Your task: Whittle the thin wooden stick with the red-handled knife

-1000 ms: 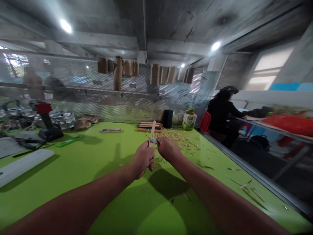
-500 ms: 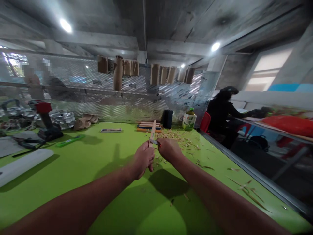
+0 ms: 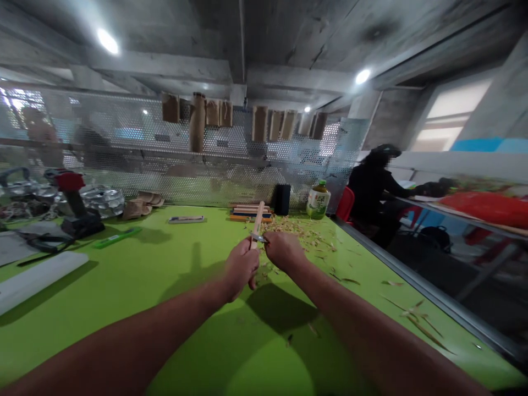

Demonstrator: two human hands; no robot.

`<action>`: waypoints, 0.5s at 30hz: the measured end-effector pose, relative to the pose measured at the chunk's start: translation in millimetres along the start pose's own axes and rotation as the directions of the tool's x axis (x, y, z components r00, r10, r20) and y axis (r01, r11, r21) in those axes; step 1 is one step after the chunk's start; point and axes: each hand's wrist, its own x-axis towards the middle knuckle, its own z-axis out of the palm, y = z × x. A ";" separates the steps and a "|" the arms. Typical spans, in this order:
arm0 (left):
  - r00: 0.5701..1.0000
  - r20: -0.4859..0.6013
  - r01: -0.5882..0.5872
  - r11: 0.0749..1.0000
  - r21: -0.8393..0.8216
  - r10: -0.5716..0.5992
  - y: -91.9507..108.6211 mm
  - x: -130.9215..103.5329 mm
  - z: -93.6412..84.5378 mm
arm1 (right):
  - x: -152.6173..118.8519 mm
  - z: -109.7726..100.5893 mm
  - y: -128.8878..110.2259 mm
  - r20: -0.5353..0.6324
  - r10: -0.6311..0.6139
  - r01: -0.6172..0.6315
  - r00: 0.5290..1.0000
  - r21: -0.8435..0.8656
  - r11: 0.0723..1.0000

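Observation:
Near the middle of the head view my left hand (image 3: 242,265) is closed round the lower end of a pale wooden strip (image 3: 258,218), which points away from me and slightly up. My right hand (image 3: 284,251) makes a fist round the handle of a knife (image 3: 258,237). The short metal blade lies across the strip, touching it just beyond my left fingers. Most of the knife's handle is hidden in my fist. Wood shavings (image 3: 303,230) are scattered on the green tabletop (image 3: 185,341) behind and to the right of my hands.
At the back stand a stack of wooden strips (image 3: 251,213), a black box (image 3: 282,199) and a green-capped bottle (image 3: 318,201). To the left are a cordless drill (image 3: 74,198), a green level (image 3: 118,237) and a white bar (image 3: 43,279). A person (image 3: 377,190) sits at another table to the right.
The knife blade's angle on the wooden strip has turned slightly, and my right hand has shifted a little to the left. Both grips stay the same; the whole view has drifted slightly.

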 end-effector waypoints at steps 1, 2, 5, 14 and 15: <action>1.000 0.006 0.000 1.000 -0.002 0.000 0.1 0.4 -0.7 | 0.0 0.1 -1.6 0.002 -0.002 0.002 1.000 -0.001 1.000; 1.000 0.010 0.003 1.000 -0.003 -0.003 0.0 0.5 -0.9 | 0.4 0.2 -1.9 -0.001 -0.001 0.001 1.000 -0.006 1.000; 1.000 0.023 0.011 1.000 -0.005 -0.011 -0.9 0.9 0.5 | 2.7 1.2 1.0 -0.023 0.003 -0.004 1.000 -0.030 1.000; 0.997 0.054 0.050 0.999 -0.021 -0.049 -2.1 -9.7 7.4 | 11.4 1.3 17.5 -0.043 0.071 -0.073 0.997 -0.040 0.997; 0.994 0.081 0.071 0.997 -0.028 -0.068 -2.7 -12.0 8.7 | 12.9 1.0 21.7 -0.048 0.105 -0.107 0.993 -0.035 0.994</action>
